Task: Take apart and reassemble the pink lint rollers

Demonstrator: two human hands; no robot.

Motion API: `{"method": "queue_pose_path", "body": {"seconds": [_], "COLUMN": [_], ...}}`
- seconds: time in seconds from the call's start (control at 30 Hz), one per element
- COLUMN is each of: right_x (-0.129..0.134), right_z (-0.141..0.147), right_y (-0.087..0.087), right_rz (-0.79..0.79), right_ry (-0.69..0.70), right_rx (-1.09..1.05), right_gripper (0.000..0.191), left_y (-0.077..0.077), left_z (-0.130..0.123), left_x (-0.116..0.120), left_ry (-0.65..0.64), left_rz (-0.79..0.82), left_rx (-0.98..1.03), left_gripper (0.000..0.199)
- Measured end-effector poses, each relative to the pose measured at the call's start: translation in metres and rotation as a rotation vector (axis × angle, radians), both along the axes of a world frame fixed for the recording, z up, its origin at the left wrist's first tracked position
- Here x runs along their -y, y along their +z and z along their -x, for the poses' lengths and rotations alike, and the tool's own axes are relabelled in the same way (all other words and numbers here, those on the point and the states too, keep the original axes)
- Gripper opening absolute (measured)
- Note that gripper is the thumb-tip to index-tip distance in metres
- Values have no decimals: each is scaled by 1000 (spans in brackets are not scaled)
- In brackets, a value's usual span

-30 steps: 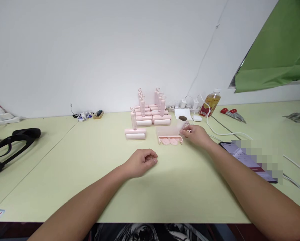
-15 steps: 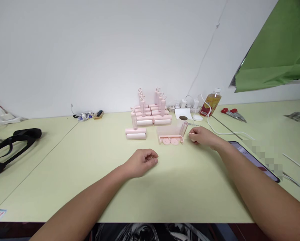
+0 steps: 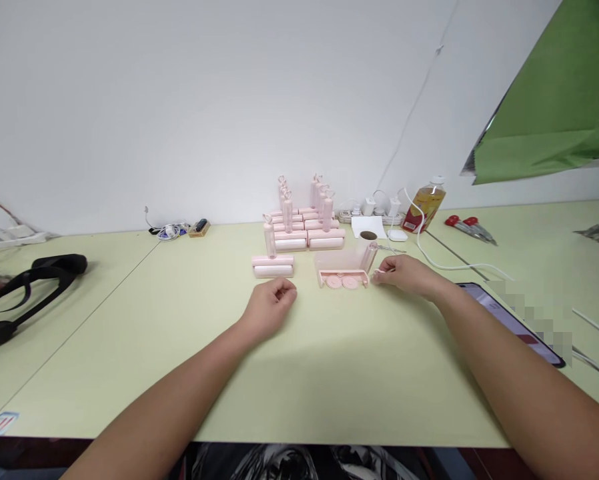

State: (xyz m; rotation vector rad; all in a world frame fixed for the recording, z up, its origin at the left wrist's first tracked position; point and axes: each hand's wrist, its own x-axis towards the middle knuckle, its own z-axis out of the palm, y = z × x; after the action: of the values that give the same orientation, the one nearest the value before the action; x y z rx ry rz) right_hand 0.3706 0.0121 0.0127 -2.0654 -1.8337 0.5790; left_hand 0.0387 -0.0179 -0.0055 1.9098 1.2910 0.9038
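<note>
My right hand (image 3: 407, 276) pinches a small pale pink piece (image 3: 377, 274) at the right end of a pink holder (image 3: 343, 273). Two pink discs (image 3: 349, 283) lie in front of that holder, a clear pink cover (image 3: 335, 257) rises behind it, and a clear pink tube (image 3: 369, 256) leans at its right. My left hand (image 3: 270, 308) rests on the table, fingers curled in and nothing visible in them. Just beyond it stands a pink lint roller (image 3: 273, 268) with a white roll and an upright clear handle (image 3: 270, 240).
Several more pink lint rollers (image 3: 326, 239) stand in rows behind. At the right are a cardboard-cored roll (image 3: 368, 236), a drink bottle (image 3: 425, 205), red-handled tools (image 3: 468, 227), a white cable (image 3: 444, 267) and a phone (image 3: 509, 323). Black straps (image 3: 54, 267) lie far left.
My left hand has moved left and away from me, closer to the front lint roller, its fingers curling tighter. My right hand has brought the small piece left against the holder's end.
</note>
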Motion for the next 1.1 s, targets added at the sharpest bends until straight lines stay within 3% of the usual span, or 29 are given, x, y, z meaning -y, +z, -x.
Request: {"method": "queue_pose_path", "body": {"seconds": [0.1,0.2,0.37,0.5,0.63,0.8,1.0,1.1], "right_x": [4,9,14,22,32,36,34,35], "right_z": [-2,-5,-1,14,33,50,58,65], "right_y": [8,18,33,41,43,31,17,11], "right_rz": [22,-21,-231,-458,-574,-563,-507,-399], "right_ry": [-1,-60,-306,-364,-233,-34,178,246], "right_rx": [-19,-36,-135,-322,-409,-368,-419,-618], "right_gripper": [29,32,32,33,33,31,26,20], "left_y": [0,-1,-8,-15,-18,-16,-2,9], "left_z": [15,30,41,45,51,50,48,52], "left_x": [-22,-43,-61,-66,-67,-65,-66,-63], "left_ry": [223,315,275,252,187,125,118,142], "left_rz": [-246,-390,-145,54,26,30,-110,-99], "left_rx": [-95,-203,-143,-43,-28,-9,492,700], "left_gripper": [16,37,81,79,54,49,52,60]}}
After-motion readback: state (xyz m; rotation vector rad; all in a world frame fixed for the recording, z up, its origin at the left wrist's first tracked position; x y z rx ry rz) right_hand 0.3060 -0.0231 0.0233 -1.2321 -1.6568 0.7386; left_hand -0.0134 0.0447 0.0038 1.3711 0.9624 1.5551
